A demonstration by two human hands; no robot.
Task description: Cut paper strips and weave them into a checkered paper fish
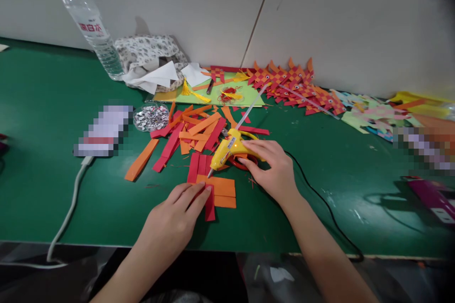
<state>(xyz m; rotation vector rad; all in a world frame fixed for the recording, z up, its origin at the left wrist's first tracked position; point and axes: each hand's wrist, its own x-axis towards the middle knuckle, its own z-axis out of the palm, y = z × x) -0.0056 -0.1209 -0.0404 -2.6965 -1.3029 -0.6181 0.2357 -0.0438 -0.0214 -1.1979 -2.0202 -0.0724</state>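
Note:
My right hand [272, 168] is closed around the handle of a yellow hot glue gun [227, 149], a clear glue stick [254, 104] jutting from its back. The gun's nozzle points down at the crossing of red paper strips [197, 166] and orange paper strips [224, 191]. My left hand [177, 210] lies over the near left of these strips, its fingertips pressing on the paper beside the nozzle. A short red strip shows past its fingers. Red-handled scissors [243, 162] lie partly hidden behind the glue gun and my right hand.
Loose red and orange strips [199, 130] lie heaped behind the work, beside a bag of googly eyes [151, 117]. Woven paper fish [295, 85] are piled by the wall. A bottle [88, 23], a tissue pack [152, 54] and a phone [104, 130] stand left; a black cord [327, 201] runs right.

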